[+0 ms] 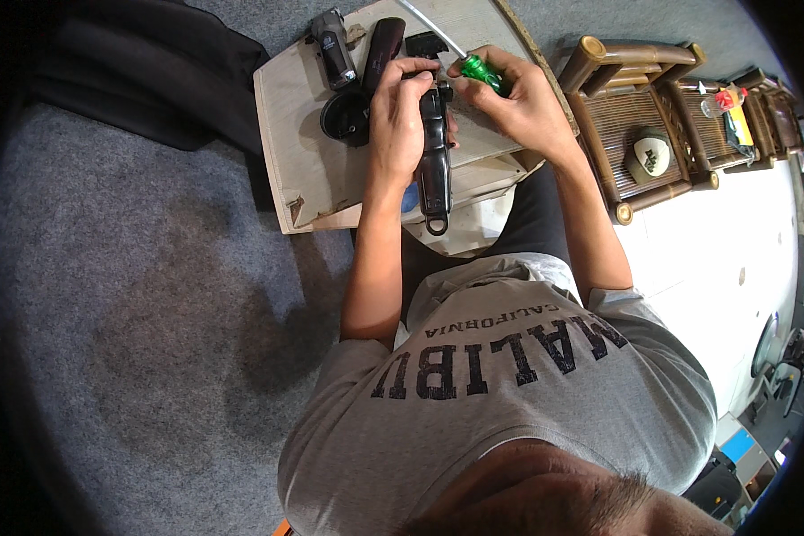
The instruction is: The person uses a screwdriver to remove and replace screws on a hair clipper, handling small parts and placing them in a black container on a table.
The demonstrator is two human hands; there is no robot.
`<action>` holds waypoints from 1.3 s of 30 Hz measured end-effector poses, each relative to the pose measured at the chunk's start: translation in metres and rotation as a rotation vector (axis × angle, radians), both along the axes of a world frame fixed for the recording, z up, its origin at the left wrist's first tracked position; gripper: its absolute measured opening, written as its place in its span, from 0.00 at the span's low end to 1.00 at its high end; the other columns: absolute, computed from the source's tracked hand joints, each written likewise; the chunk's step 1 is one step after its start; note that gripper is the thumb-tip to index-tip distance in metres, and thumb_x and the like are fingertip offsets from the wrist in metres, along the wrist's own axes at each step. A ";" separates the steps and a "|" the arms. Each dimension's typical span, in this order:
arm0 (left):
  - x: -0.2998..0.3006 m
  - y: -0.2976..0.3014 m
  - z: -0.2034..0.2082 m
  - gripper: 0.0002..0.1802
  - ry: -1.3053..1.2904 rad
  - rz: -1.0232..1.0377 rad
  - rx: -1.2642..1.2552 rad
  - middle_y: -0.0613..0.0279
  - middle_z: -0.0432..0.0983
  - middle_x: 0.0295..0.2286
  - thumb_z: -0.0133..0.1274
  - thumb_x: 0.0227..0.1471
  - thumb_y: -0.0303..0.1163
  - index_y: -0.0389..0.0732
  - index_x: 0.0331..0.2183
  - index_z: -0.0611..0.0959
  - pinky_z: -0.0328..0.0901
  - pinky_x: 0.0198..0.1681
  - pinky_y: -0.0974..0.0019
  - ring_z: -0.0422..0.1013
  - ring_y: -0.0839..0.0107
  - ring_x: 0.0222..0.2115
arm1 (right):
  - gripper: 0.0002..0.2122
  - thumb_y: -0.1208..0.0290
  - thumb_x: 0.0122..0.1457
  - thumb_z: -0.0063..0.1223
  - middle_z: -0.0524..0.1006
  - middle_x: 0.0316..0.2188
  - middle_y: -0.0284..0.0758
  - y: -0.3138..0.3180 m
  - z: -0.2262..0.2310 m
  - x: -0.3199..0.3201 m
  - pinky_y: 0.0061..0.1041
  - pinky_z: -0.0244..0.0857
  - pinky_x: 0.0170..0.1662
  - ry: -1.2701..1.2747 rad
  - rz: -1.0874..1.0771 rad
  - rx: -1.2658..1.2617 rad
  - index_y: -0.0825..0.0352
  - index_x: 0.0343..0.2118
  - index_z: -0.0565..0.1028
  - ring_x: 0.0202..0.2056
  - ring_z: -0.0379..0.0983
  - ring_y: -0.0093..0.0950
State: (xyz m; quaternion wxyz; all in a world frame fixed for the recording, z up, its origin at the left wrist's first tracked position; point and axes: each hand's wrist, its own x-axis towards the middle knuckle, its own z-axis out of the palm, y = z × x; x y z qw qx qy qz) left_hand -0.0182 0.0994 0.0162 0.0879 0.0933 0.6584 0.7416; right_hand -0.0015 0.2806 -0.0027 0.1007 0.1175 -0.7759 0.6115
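Above a small pale wooden table, my left hand [397, 125] is closed round a black hair clipper [434, 174], whose end with a hanging loop points toward me. My right hand [529, 105] grips a screwdriver by its clear green handle [484, 75]. The screwdriver's metal shaft points away and to the left, off the clipper. Both hands are close together, with the right fingertips just beside the clipper's far end. Beyond the left hand lie a grey and black clipper [334, 52], a dark maroon clipper-like body [384, 52] and a black comb-like piece [427, 45].
A round black dish [343, 118] sits left of my left hand on the wooden table [299, 165]. Black cloth [161, 67] drapes at the far left over grey carpet. Bamboo chairs [630, 134] stand to the right, holding a cap [650, 155] and a plastic bottle [713, 108].
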 end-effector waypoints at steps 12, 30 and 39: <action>-0.001 -0.001 -0.002 0.18 0.011 -0.009 -0.017 0.57 0.77 0.26 0.43 0.64 0.39 0.37 0.48 0.77 0.74 0.21 0.65 0.76 0.71 0.19 | 0.12 0.64 0.65 0.66 0.72 0.24 0.22 -0.007 0.010 0.008 0.18 0.57 0.30 0.014 0.050 -0.015 0.69 0.40 0.81 0.28 0.62 0.13; 0.000 -0.001 -0.003 0.13 -0.046 0.000 0.102 0.60 0.75 0.27 0.57 0.62 0.38 0.41 0.44 0.78 0.74 0.20 0.64 0.76 0.72 0.20 | 0.12 0.69 0.66 0.61 0.83 0.36 0.30 0.066 0.015 0.055 0.20 0.69 0.45 -0.015 -0.084 0.095 0.70 0.48 0.80 0.38 0.77 0.17; 0.000 0.000 -0.002 0.13 -0.049 0.016 0.086 0.61 0.76 0.30 0.57 0.63 0.37 0.40 0.44 0.78 0.74 0.20 0.65 0.76 0.72 0.21 | 0.13 0.68 0.62 0.62 0.81 0.33 0.29 0.082 0.013 0.066 0.21 0.69 0.43 -0.148 -0.012 0.086 0.69 0.45 0.82 0.37 0.75 0.17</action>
